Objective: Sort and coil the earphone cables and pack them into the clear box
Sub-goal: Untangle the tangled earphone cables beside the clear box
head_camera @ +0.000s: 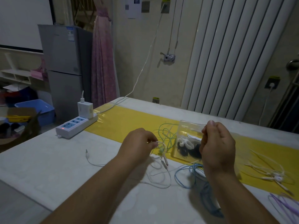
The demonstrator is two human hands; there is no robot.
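Fingers (151, 143) of left hand (137, 141) curled, pinching the white cable (97, 165); right hand (218, 146) raised, thumb and fingers closed on a fine strand of it. Counter (48, 159) carries a yellow strip (129, 120). Clear box (182, 126) sits on the strip, partly behind the right hand, with white and black coils inside. Green cable (166, 133) is tangled just left of the box, and blue cable (184, 173) lies loose in front of it.
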